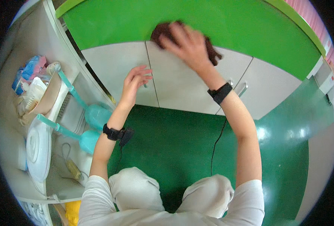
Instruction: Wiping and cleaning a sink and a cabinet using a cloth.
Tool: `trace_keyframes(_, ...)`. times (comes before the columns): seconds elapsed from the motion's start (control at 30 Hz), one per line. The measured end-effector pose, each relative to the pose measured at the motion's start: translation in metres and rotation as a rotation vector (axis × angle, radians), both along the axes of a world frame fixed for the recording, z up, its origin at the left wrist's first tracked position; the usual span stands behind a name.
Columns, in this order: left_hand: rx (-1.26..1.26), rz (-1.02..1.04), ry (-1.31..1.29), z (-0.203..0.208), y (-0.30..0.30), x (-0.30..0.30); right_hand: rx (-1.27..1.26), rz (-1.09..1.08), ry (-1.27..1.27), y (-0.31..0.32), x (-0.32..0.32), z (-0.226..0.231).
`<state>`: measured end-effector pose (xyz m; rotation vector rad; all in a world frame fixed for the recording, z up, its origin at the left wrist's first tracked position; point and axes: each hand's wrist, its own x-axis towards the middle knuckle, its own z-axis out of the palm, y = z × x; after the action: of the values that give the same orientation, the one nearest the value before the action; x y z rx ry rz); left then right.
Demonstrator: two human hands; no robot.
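Observation:
A dark brown cloth lies bunched against the front of a cabinet, where the green upper panel meets the white doors. My right hand, blurred by motion, presses the cloth there with its fingers over it. One end of the cloth hangs out beside my wrist. My left hand is raised in front of the white doors, fingers apart and nothing in it. A door handle is close below its fingertips.
At left, an open white shelf holds a basin of packages, teal-handled tools and a white lid. Two more handles project under my right forearm. A thin black cable hangs over the green floor.

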<state>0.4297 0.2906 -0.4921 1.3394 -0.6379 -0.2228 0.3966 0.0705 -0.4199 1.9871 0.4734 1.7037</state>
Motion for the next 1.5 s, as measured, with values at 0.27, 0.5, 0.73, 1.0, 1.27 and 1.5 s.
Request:
trace_keyframes(0.27,0.065,0.035,-0.002,-0.043,0.015,0.018,-0.387,0.098,0.422,-0.013,-0.009,-0.117)
trace_keyframes(0.5,-0.010,0.274,0.069,-0.057,0.037,0.034,0.176,-0.063,-0.150,0.032,0.018,0.000)
trace_keyframes(0.73,-0.079,0.369,0.036,-0.065,0.038,0.031,-0.181,0.197,0.209,0.049,0.044,-0.153)
trace_keyframes(1.0,-0.002,0.351,0.080,-0.080,0.044,0.039,-0.557,0.135,0.799,-0.006,-0.009,-0.297)
trace_keyframes(1.27,0.039,0.327,0.053,-0.081,0.039,0.033,-0.314,0.047,0.722,-0.020,-0.039,-0.230)
trace_keyframes(1.5,0.083,0.219,0.090,-0.091,0.012,0.028,0.416,-0.162,-0.052,-0.075,-0.065,-0.059)
